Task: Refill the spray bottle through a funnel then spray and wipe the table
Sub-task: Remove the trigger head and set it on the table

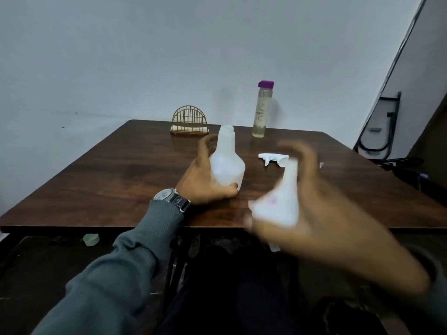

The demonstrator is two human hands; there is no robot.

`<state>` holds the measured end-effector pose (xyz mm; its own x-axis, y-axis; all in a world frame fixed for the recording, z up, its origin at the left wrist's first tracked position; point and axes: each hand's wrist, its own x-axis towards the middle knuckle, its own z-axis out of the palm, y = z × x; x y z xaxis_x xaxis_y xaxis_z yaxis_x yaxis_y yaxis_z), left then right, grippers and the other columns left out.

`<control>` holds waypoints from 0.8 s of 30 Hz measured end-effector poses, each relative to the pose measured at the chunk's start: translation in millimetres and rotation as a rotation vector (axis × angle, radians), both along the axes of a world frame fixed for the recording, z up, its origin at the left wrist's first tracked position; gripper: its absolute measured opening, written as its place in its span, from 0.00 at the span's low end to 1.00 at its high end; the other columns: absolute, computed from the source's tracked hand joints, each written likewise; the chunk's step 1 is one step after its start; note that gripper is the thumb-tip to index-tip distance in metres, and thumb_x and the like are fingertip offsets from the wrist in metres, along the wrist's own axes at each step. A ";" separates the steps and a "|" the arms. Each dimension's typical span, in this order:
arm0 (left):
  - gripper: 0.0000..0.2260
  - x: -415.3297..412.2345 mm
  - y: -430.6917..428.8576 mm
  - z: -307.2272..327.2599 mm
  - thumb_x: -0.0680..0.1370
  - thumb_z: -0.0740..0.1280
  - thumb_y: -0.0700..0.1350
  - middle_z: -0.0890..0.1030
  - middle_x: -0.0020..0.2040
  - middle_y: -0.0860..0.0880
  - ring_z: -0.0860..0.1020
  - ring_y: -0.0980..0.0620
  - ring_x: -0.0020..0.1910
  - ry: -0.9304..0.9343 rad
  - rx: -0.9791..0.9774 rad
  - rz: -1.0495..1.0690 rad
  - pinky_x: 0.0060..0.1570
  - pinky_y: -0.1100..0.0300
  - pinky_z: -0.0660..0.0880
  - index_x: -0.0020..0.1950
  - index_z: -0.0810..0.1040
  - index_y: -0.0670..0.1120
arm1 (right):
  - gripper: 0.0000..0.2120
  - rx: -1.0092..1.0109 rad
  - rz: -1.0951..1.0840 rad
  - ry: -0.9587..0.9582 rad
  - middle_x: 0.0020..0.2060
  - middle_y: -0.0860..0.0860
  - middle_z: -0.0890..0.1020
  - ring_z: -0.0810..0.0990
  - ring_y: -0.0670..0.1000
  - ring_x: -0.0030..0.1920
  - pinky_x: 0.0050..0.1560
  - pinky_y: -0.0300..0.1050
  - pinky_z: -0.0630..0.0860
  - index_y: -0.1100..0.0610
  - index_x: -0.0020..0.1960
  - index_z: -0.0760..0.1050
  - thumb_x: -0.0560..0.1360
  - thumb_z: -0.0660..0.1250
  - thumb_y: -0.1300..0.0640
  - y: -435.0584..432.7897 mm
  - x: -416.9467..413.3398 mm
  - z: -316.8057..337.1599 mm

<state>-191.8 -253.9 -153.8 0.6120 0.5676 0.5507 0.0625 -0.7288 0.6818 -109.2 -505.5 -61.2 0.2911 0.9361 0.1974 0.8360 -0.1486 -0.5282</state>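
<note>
A white spray bottle (227, 163) stands upright on the brown table (121, 175) with its neck open and no spray head on it. My left hand (205, 182) wraps around its lower body. The white spray head (272, 158) lies on the table just right of the bottle. My right hand (321, 213), blurred by motion, holds a white funnel (280, 201) in the air near the table's front edge, its narrow spout pointing up and away. A tall clear bottle with a purple cap (261, 110) holding pale liquid stands at the back of the table.
A gold wire napkin holder (189, 124) stands at the table's far edge, left of the tall bottle. A pale green cap (91, 239) lies on the floor under the table's front left. Folded metal legs (379, 126) lean on the wall at right.
</note>
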 end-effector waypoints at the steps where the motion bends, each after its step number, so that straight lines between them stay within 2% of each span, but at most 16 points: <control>1: 0.51 0.0 0.2 0.3 0.61 0.80 0.49 0.73 0.66 0.57 0.77 0.57 0.62 -0.001 0.000 -0.005 0.59 0.67 0.74 0.76 0.53 0.50 | 0.45 0.057 -0.023 0.029 0.54 0.43 0.80 0.82 0.41 0.49 0.53 0.46 0.76 0.32 0.69 0.48 0.65 0.75 0.35 12.3 -5.7 15.6; 3: 0.50 -0.4 0.0 0.9 0.62 0.80 0.49 0.73 0.64 0.60 0.78 0.58 0.60 0.000 -0.006 -0.008 0.58 0.69 0.75 0.76 0.53 0.51 | 0.41 0.245 -0.057 0.127 0.55 0.49 0.82 0.86 0.49 0.45 0.48 0.49 0.81 0.38 0.70 0.53 0.68 0.76 0.35 48.1 6.2 41.4; 4: 0.50 -0.4 -0.1 1.1 0.62 0.80 0.49 0.72 0.64 0.62 0.78 0.58 0.60 -0.004 -0.008 -0.010 0.58 0.67 0.76 0.76 0.54 0.51 | 0.39 0.296 -0.046 0.267 0.56 0.50 0.83 0.87 0.50 0.43 0.45 0.50 0.84 0.41 0.70 0.56 0.70 0.77 0.37 63.1 10.0 50.5; 7: 0.50 -0.7 0.6 1.8 0.62 0.80 0.48 0.73 0.65 0.59 0.77 0.58 0.61 0.000 -0.021 -0.013 0.61 0.59 0.78 0.76 0.54 0.51 | 0.38 0.307 -0.047 0.476 0.57 0.46 0.77 0.87 0.51 0.47 0.45 0.54 0.87 0.48 0.73 0.59 0.73 0.77 0.41 102.5 25.1 68.3; 9: 0.50 -1.6 1.1 2.8 0.62 0.80 0.49 0.73 0.65 0.57 0.77 0.60 0.60 0.003 -0.032 -0.008 0.61 0.57 0.78 0.75 0.53 0.54 | 0.40 0.226 -0.055 0.486 0.58 0.45 0.72 0.86 0.53 0.48 0.43 0.55 0.87 0.50 0.75 0.58 0.72 0.77 0.43 126.3 31.2 77.3; 11: 0.50 -2.3 1.3 3.0 0.62 0.80 0.49 0.73 0.64 0.59 0.76 0.64 0.61 0.008 -0.025 -0.003 0.59 0.58 0.78 0.75 0.53 0.55 | 0.39 0.141 -0.055 0.518 0.61 0.51 0.74 0.85 0.54 0.46 0.40 0.53 0.86 0.53 0.74 0.64 0.71 0.78 0.41 143.3 37.8 81.0; 13: 0.49 -2.0 1.8 3.0 0.63 0.80 0.48 0.72 0.63 0.63 0.79 0.60 0.58 0.007 -0.015 0.005 0.57 0.57 0.79 0.75 0.53 0.54 | 0.28 0.088 -0.018 0.540 0.59 0.55 0.80 0.86 0.56 0.44 0.41 0.53 0.85 0.54 0.64 0.76 0.72 0.76 0.40 154.3 44.7 83.4; 15: 0.49 -1.6 2.7 2.7 0.63 0.81 0.47 0.72 0.62 0.65 0.81 0.55 0.55 0.007 -0.007 0.022 0.55 0.55 0.80 0.75 0.53 0.54 | 0.22 0.045 0.017 0.576 0.53 0.55 0.84 0.87 0.57 0.43 0.43 0.54 0.85 0.51 0.59 0.79 0.73 0.74 0.38 157.3 49.1 85.7; 20: 0.49 -0.6 4.5 2.1 0.65 0.82 0.43 0.73 0.58 0.66 0.81 0.58 0.52 0.010 -0.006 0.049 0.54 0.58 0.80 0.76 0.53 0.51 | 0.25 0.025 -0.004 0.490 0.54 0.56 0.85 0.88 0.59 0.43 0.43 0.52 0.84 0.51 0.56 0.83 0.68 0.78 0.36 163.2 55.1 87.8; 24: 0.51 -0.7 7.3 -0.3 0.64 0.82 0.46 0.76 0.63 0.54 0.82 0.53 0.54 -0.004 -0.039 0.060 0.56 0.54 0.80 0.76 0.50 0.54 | 0.30 0.015 -0.019 0.431 0.53 0.55 0.88 0.88 0.57 0.45 0.45 0.51 0.80 0.54 0.54 0.85 0.63 0.80 0.34 165.0 55.7 87.4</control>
<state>-192.5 -246.6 -154.1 0.5735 0.6246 0.5300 0.1025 -0.6966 0.7101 -53.5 -340.5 26.2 0.3672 0.9277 0.0675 0.5353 -0.1514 -0.8310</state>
